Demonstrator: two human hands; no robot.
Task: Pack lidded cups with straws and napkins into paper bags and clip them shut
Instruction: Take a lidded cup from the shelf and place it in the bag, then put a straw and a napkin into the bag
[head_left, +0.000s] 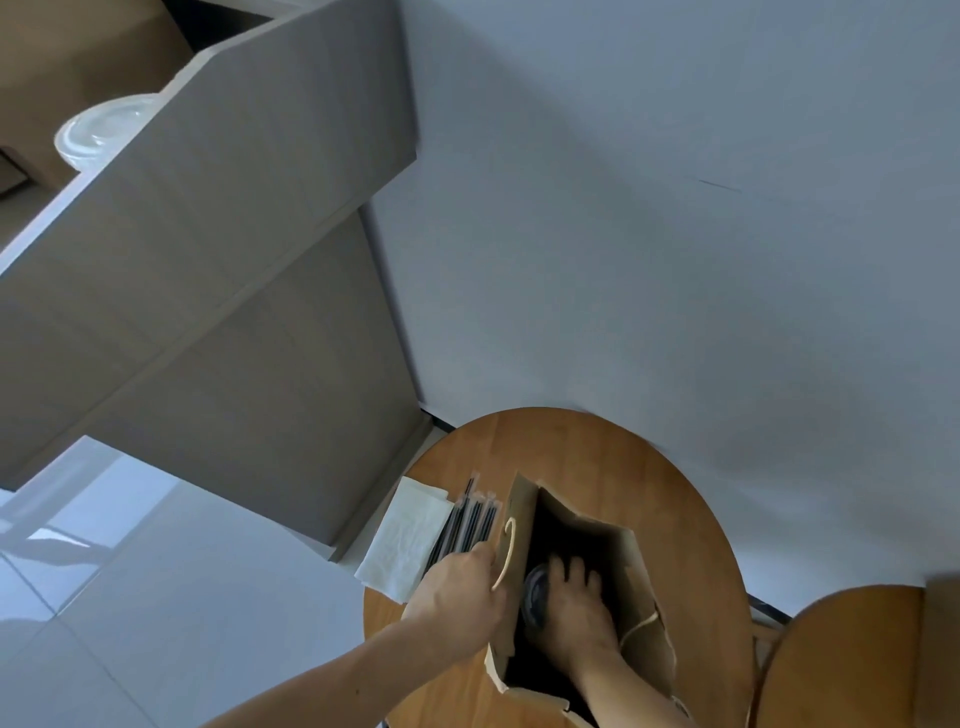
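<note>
Bag (519, 519) on table (597, 452), right hand (576, 608) inside — holding cup (535, 595)

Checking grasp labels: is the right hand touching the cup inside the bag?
Touching. The head view shows the right hand inside the paper bag, its fingers spread over the dark lid of the lidded cup with no gap.
</note>
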